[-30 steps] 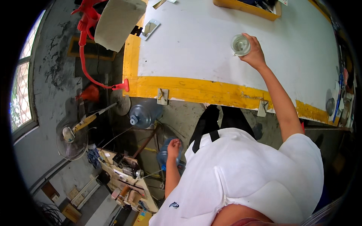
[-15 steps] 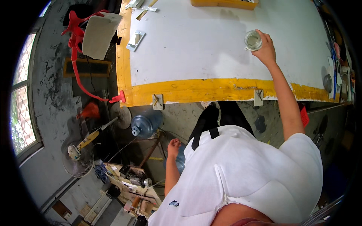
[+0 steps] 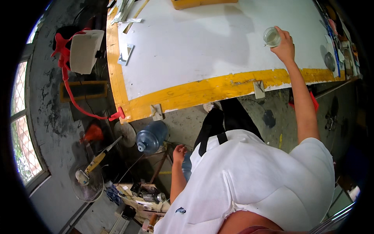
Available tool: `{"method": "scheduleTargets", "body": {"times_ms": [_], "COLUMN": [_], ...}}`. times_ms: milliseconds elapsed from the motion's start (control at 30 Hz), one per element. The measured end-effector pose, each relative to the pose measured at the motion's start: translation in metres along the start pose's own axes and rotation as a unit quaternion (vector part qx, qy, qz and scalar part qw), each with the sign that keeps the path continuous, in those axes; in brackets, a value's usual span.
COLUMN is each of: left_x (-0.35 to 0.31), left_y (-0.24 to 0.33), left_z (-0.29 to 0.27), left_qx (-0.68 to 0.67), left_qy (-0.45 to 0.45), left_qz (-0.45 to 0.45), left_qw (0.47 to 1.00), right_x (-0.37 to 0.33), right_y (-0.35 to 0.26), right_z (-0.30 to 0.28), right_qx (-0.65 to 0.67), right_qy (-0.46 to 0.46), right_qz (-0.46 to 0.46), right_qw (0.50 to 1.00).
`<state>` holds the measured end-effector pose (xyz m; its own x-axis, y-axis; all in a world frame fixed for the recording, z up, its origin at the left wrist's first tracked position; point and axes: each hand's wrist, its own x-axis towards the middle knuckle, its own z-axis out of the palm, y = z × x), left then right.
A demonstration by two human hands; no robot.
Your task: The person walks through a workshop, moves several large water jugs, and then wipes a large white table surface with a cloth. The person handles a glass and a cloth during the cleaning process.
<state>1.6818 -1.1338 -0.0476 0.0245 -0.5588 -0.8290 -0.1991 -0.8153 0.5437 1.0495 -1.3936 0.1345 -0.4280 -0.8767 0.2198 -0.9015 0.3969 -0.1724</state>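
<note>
White board [image 3: 202, 46] fills the upper part of my view, a broad flat work surface edged with a worn yellow band [image 3: 202, 91] along its near and left sides, with small pale blocks [image 3: 157, 112] fixed at that near edge. My right hand [image 3: 283, 45] is stretched far out over it, fingers curled around a small clear glass jar [image 3: 271, 36] that stands on or just above the white surface near the far right side; I cannot tell whether its base touches. My left hand [image 3: 179, 150] hangs low beside my hip, fingers loosely folded inward and gripping nothing that I can see, just beside a second blue bottle [image 3: 187, 165] half hidden by my white shirt [image 3: 249, 183]. Below the board lies a stained grey concrete floor [image 3: 50, 93]. A big blue water bottle [image 3: 151, 136] lies on its side there, near a round fan [image 3: 89, 180] and a crowded heap of tools [image 3: 136, 195]. At the board's left corner a red clamp [image 3: 64, 46] holds a pale boxy lamp-like block [image 3: 83, 50], and a red hose runs down from it to the yellow corner. A barred window [image 3: 21, 128] shows greenery at far left. Flat metal strips [image 3: 126, 52] and a yellow wooden frame [image 3: 202, 3] lie on the board's far side.
</note>
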Motion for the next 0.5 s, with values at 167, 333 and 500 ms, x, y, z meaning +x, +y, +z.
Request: {"method": "scheduleTargets", "body": {"times_ms": [167,333,500], "left_x": [0.006,-0.010,-0.032], "left_y": [0.009,0.032,0.003], "left_z": [-0.003,0.008,0.019], "left_qx": [-0.003,-0.048,-0.029], "left_qy": [0.008,0.036,0.070], "left_qz": [0.008,0.011,0.010], "left_qw": [1.000,0.998,0.997], "right_x": [-0.013,-0.009,0.020], "right_y": [-0.010,-0.029,-0.046], "right_z": [-0.003,0.005,0.008], "right_qx": [0.024,0.040,0.100], "right_qy": [-0.020,-0.020,-0.008], "right_qz": [-0.043,-0.095,-0.110], "right_qw": [0.999,0.994,0.989]}}
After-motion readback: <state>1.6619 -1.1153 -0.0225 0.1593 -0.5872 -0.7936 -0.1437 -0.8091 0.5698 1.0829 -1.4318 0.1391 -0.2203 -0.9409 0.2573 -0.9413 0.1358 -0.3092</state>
